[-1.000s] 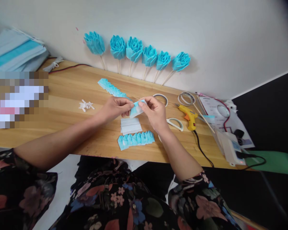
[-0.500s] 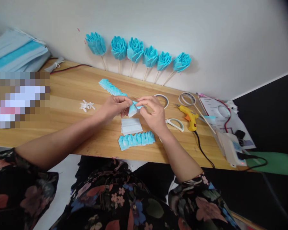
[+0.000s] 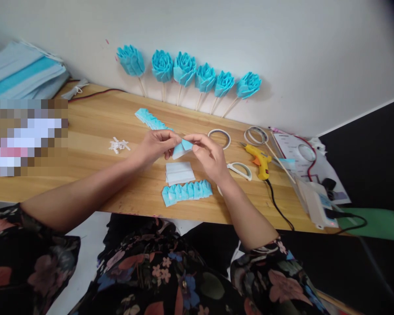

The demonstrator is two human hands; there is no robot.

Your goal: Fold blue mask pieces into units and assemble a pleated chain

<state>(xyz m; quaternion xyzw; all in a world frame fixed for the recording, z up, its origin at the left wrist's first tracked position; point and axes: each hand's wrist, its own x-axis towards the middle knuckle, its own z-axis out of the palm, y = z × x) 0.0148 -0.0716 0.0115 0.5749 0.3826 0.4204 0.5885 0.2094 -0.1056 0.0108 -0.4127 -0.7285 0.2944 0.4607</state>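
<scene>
Between both hands, above the table, is a small blue-and-white piece of mask fabric (image 3: 183, 149), partly folded. My left hand (image 3: 157, 146) pinches its left side between thumb and fingers. At the upper right, my right hand (image 3: 210, 155) grips the fabric the same way. Just below lies a stack of white fabric pieces (image 3: 180, 173). Nearer the table edge is a row of folded blue petals (image 3: 187, 191). A second petal row (image 3: 151, 119) runs behind my left hand, which covers its right end.
Several blue fabric flowers (image 3: 184, 69) on sticks lean against the wall. White scraps (image 3: 119, 145) lie left. Tape rolls (image 3: 229, 139), scissors (image 3: 241, 170), a yellow glue gun (image 3: 260, 161) and a power strip (image 3: 318, 205) are right. Blue masks (image 3: 22, 72) are stacked far left.
The fabric between my fingers has been opened out flatter, showing a wider face. My right hand's fingers have shifted slightly along its edge. The things on the table have not moved.
</scene>
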